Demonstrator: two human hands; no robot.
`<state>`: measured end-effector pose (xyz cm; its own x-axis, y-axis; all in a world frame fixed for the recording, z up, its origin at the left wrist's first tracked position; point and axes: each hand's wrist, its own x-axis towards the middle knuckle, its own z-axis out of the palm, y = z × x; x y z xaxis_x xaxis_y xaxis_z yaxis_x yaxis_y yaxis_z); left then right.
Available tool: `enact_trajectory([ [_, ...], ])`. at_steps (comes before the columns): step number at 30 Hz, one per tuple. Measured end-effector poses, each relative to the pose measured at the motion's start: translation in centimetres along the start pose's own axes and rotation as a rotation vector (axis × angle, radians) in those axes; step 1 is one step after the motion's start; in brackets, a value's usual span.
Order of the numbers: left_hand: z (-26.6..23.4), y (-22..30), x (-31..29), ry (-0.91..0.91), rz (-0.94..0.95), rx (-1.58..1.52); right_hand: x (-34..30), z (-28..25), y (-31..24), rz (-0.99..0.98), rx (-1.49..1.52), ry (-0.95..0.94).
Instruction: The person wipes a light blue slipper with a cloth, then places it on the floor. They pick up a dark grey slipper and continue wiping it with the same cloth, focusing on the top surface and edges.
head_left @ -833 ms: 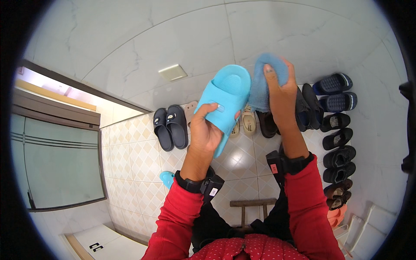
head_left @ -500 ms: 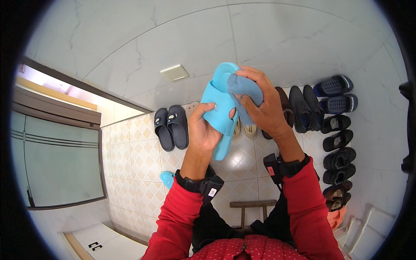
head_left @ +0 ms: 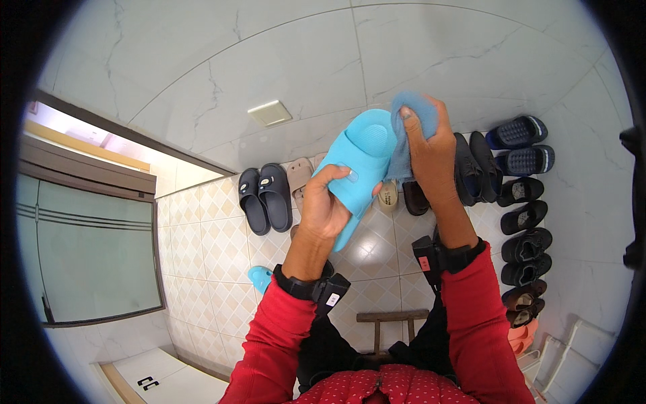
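Note:
A light-blue slide slipper point(head_left: 361, 160) is held up in front of me, its open heel end pointing up and away. My left hand point(head_left: 328, 206) grips it round the strap, with the thumb on top. In my right hand point(head_left: 433, 149) is a bunched blue cloth point(head_left: 408, 151), thumb pressed against it. The cloth is beside the right edge of the slipper's heel end; whether they touch I cannot tell. A second light-blue slipper point(head_left: 260, 277) lies on the floor by my left forearm, partly hidden by it.
Dark slippers point(head_left: 266, 199) stand along the wall at the left, near beige ones point(head_left: 299, 176). Black shoes point(head_left: 469, 168) and several more pairs point(head_left: 527, 246) line the right side. A wooden stool point(head_left: 393, 316) is between my legs. A glass-panelled door point(head_left: 94, 249) is at the left.
My right hand has moved the cloth off the slipper's inner sole, up and to the right. The slipper has turned, its heel end swinging right and showing more of the sole.

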<state>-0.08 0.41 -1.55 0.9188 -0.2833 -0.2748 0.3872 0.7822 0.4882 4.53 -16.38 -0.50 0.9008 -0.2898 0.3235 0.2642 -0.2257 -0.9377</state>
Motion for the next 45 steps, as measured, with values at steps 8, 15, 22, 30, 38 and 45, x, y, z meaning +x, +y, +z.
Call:
enact_trajectory([
  [8,-0.7,0.5,0.3,0.057,0.079,-0.246,-0.1,-0.9,-0.5,0.021,0.342,-0.05],
  [15,-0.5,0.4,0.4,0.029,-0.005,-0.195,-1.3,0.7,-0.5,-0.387,-0.03,-0.254],
  [22,-0.1,-0.4,0.5,0.06,0.001,-0.101,-1.2,0.5,-0.2,-0.076,-0.088,-0.174],
  [30,-0.8,0.0,0.3,0.099,0.087,-0.24,0.7,-0.5,-0.2,0.165,0.257,0.205],
  [38,-0.6,-0.4,0.4,0.046,0.046,-0.242,-2.7,2.4,-0.6,0.011,0.107,-0.043],
  [45,-1.2,-0.5,0.8,0.015,0.111,-0.264,-3.1,2.8,0.0,0.001,0.073,-0.06],
])
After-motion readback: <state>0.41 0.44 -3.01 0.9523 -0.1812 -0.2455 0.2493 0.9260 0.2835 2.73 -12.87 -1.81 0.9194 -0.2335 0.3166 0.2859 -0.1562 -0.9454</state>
